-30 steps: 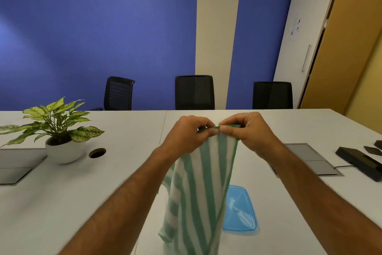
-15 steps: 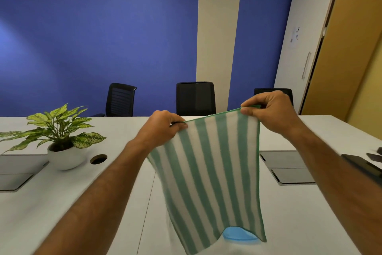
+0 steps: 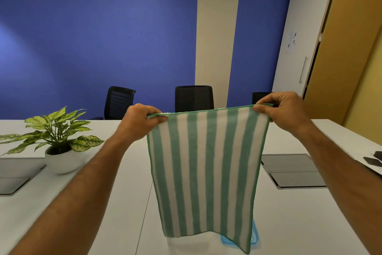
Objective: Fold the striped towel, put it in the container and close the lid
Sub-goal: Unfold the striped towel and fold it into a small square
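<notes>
- The striped towel (image 3: 206,170) hangs in the air over the white table (image 3: 115,203). It is spread wide and flat, with green and white stripes running up and down.
- The left hand (image 3: 140,123) is closed in a pinch on the top left corner of the towel.
- The right hand (image 3: 284,111) is closed in a pinch on the top right corner. It sits a bit higher than the left hand, so the top edge tilts a little.
- The bottom of the towel hangs free. One bottom corner droops lower than the rest.
- A blue lid (image 3: 255,236) lies on the table, peeking out from behind the bottom of the towel. I cannot see the container itself.
- The step now looks like the very start of folding. The towel is open and ready, but no fold is made yet.
- Next, I think the hands should bring the two top corners together, or lay the towel down on the table and fold it in half.
- The edges should line up, so the fold comes out neat and small enough for the container.
- A potted plant (image 3: 55,137) stands off to the left, well away from the towel.
</notes>
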`<state>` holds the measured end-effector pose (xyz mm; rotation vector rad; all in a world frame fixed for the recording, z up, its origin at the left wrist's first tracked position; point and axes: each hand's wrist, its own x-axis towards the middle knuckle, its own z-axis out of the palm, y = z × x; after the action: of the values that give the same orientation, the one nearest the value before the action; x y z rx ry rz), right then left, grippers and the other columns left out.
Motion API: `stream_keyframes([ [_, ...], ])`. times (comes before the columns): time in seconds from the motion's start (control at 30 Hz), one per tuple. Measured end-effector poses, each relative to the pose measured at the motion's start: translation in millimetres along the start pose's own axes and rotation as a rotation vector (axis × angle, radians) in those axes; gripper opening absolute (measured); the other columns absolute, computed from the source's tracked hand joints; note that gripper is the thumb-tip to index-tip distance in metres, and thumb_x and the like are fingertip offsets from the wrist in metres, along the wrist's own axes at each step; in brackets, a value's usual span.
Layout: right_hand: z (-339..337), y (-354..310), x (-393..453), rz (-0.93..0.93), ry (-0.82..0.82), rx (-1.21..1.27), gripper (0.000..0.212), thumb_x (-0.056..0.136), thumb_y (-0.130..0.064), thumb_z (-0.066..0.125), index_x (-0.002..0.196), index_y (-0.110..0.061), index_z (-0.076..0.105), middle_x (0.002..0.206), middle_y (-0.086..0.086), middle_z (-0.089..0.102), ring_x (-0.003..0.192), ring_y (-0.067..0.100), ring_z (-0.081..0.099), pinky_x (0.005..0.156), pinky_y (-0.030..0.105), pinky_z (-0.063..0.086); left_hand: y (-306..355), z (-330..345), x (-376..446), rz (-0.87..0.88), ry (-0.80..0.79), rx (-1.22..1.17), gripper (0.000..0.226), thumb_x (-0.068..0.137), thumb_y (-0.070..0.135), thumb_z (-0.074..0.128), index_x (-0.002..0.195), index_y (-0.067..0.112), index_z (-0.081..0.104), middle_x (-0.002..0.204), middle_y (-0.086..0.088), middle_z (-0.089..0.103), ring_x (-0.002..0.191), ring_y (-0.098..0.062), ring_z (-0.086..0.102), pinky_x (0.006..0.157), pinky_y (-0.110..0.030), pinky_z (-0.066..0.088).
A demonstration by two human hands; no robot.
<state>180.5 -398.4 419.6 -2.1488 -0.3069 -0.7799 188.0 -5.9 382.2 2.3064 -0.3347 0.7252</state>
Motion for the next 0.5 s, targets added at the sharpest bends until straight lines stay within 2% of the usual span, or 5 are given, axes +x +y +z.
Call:
stream_keyframes([
  [0.17,-4,1,1,0.075,0.083,0.078,0.032,0.063,-0.042,0.083,0.079,-0.015,0.074,0.074,0.006,0.072,0.062,0.024,0.066,0.053,0.032,0.058,-5,-6,-1,-0.101,0.101,-0.312,0.011,0.074,0.023,0.086,0.077,0.020,0.077,0.054,0.017,0.067,0.049,0.002,0.058,0.044,-0.007,0.042],
  [0.23,-5,2,2,0.107,0.070,0.126,0.025,0.067,-0.034,0.084,0.080,-0.015,0.075,0.078,0.008,0.073,0.066,0.024,0.068,0.056,0.032,0.059,-7,-7,-2,-0.134,0.130,-0.467,0.007,0.077,0.018,0.084,0.077,0.020,0.077,0.058,0.015,0.070,0.050,0.000,0.060,0.044,-0.012,0.046],
  [0.33,-8,1,3,0.172,-0.030,0.239,0.006,0.080,-0.014,0.077,0.084,-0.017,0.074,0.088,0.011,0.073,0.079,0.028,0.071,0.064,0.034,0.063,-9,-7,-4,-0.165,0.156,-0.617,0.003,0.086,0.019,0.075,0.084,0.020,0.076,0.069,0.008,0.074,0.063,-0.008,0.066,0.051,-0.021,0.054],
  [0.4,-10,-1,2,0.198,-0.086,0.304,0.011,0.084,-0.007,0.071,0.085,-0.017,0.073,0.089,0.010,0.072,0.081,0.027,0.071,0.065,0.028,0.063,-11,-7,-4,-0.181,0.153,-0.630,0.008,0.091,0.022,0.069,0.088,0.020,0.076,0.078,0.000,0.072,0.069,-0.013,0.065,0.055,-0.024,0.056],
  [0.5,-12,-2,1,0.251,-0.127,0.441,0.010,0.086,-0.003,0.067,0.088,-0.012,0.072,0.088,0.009,0.071,0.080,0.025,0.069,0.065,0.030,0.064,-12,-6,-3,-0.200,0.151,-0.633,0.014,0.096,0.025,0.063,0.090,0.021,0.075,0.079,0.001,0.071,0.071,-0.013,0.066,0.053,-0.022,0.056],
])
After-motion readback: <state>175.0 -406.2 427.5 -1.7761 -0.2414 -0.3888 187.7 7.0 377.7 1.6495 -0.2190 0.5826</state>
